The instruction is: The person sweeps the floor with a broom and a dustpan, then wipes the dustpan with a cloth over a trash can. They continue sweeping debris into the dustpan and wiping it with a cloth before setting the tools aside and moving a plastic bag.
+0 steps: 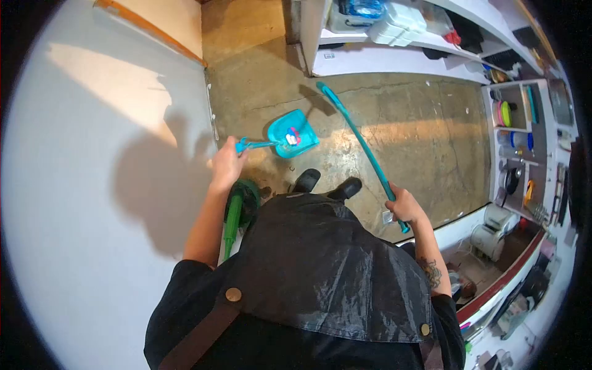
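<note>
My left hand (228,163) is closed around the handle of a teal dustpan (296,118). The pan's scoop is out ahead of my feet over the concrete floor, with a white, pink and blue patch on its inner face. In my right hand (404,205) is a long teal stick (364,145), like a broom handle. It slants forward and left, its slightly thicker far end beyond the dustpan and its near end poking out below my fist. A small whitish tag (387,217) shows beside that hand.
A green object with a long handle (232,216) stands by my left side, near the white wall (80,203). White shelves (394,66) with boxes line the far side. More shelving (491,142) and a low compartment with a white appliance (487,240) are on the right.
</note>
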Demonstrator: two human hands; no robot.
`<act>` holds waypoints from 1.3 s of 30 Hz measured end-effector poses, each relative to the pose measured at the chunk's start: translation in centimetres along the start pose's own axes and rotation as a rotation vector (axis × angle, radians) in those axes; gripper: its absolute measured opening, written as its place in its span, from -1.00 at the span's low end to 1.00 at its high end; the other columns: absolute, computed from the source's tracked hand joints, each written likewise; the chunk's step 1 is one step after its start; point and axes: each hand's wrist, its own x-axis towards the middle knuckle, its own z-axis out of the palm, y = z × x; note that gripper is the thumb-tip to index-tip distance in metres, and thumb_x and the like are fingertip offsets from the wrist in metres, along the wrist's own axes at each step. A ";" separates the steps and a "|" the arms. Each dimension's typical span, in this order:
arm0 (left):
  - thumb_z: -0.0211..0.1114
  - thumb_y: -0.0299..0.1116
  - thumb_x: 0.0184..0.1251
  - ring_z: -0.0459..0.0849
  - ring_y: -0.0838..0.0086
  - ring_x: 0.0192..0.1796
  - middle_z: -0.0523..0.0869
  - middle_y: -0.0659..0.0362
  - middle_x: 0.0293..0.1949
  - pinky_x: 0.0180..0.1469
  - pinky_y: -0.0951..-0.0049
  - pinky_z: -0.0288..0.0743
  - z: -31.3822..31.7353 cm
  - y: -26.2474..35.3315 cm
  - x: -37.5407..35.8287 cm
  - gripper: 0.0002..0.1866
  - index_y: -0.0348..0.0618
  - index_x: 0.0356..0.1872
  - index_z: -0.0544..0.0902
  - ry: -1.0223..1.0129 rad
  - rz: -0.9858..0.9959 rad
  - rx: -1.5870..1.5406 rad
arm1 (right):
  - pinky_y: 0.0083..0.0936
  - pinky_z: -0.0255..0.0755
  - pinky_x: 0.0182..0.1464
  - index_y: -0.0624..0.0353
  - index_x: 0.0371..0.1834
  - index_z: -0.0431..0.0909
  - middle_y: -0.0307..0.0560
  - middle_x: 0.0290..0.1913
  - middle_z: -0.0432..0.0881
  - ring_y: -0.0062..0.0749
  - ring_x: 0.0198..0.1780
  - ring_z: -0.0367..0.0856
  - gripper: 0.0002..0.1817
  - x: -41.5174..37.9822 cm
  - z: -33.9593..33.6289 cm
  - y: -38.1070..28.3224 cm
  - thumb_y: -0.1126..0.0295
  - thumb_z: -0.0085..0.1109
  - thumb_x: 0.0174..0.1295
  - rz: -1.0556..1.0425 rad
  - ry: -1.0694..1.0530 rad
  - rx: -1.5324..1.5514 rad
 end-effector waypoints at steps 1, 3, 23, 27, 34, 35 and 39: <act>0.25 -0.28 -0.09 0.53 0.07 -0.42 0.55 -0.02 -0.52 -0.41 0.21 0.37 -0.1 -1.4 -0.7 -0.71 -0.18 -0.39 0.39 0.005 -0.020 -0.010 | -0.45 0.39 -0.58 0.23 0.11 0.20 0.07 -0.61 0.47 -0.34 -0.70 0.49 -0.39 1.0 -0.1 -0.8 0.52 -0.05 -0.18 -0.048 -0.040 -0.017; 0.24 -0.27 -0.06 0.52 0.04 -0.41 0.54 -0.08 -0.52 -0.38 0.16 0.35 -0.3 -3.7 -2.1 -0.71 -0.23 -0.38 0.40 0.062 -0.108 0.049 | -0.44 0.39 -0.57 0.23 0.10 0.20 0.10 -0.58 0.48 -0.32 -0.70 0.50 -0.39 3.5 0.0 -2.4 0.52 -0.05 -0.18 -0.100 -0.089 -0.054; 0.21 -0.29 -0.02 0.50 0.15 -0.37 0.50 -0.04 -0.47 -0.32 0.28 0.33 0.2 -11.7 -7.6 -0.70 -0.29 -0.40 0.36 0.246 -0.659 -0.132 | -0.44 0.40 -0.56 0.34 -0.14 0.36 0.06 -0.58 0.51 -0.29 -0.64 0.50 -0.61 16.5 18.4 -14.4 0.49 0.03 -0.13 -0.390 -0.529 -0.590; 0.23 -0.30 -0.03 0.51 0.21 -0.42 0.50 0.01 -0.51 -0.38 0.29 0.33 -0.4 -13.9 -8.5 -0.71 -0.27 -0.42 0.35 0.212 -0.593 -0.246 | -0.50 0.40 -0.54 0.16 0.05 0.26 0.01 -0.54 0.52 -0.40 -0.67 0.49 -0.47 11.5 8.8 -12.1 0.48 -0.05 -0.13 -0.264 -0.499 -0.213; 0.23 -0.34 -0.04 0.48 0.21 -0.54 0.46 0.01 -0.63 -0.50 0.32 0.30 -2.7 -8.2 -5.6 -0.73 -0.21 -0.45 0.31 0.056 -0.249 -0.237 | -0.44 0.42 -0.53 0.33 0.01 0.23 0.11 -0.48 0.53 -0.31 -0.69 0.49 -0.49 12.7 -0.1 -7.1 0.46 0.01 -0.11 -0.224 -0.095 -0.361; 0.24 -0.35 -0.05 0.48 0.17 -0.54 0.46 -0.01 -0.63 -0.50 0.31 0.30 -1.9 -7.6 -5.1 -0.72 -0.21 -0.45 0.30 0.023 -0.210 -0.200 | -0.42 0.42 -0.55 0.31 -0.07 0.29 0.13 -0.51 0.52 -0.29 -0.67 0.51 -0.55 14.8 0.6 -6.3 0.47 0.01 -0.14 -0.162 -0.057 -0.299; 0.24 -0.37 -0.07 0.49 0.06 -0.49 0.48 -0.05 -0.60 -0.49 0.27 0.31 1.0 -5.1 -3.2 -0.72 -0.19 -0.43 0.29 0.017 -0.116 -0.140 | -0.35 0.44 -0.34 0.37 -0.21 0.35 0.23 -0.30 0.49 -0.06 -0.33 0.53 -0.58 24.0 10.4 3.2 0.41 0.08 -0.21 -0.468 -0.064 -0.755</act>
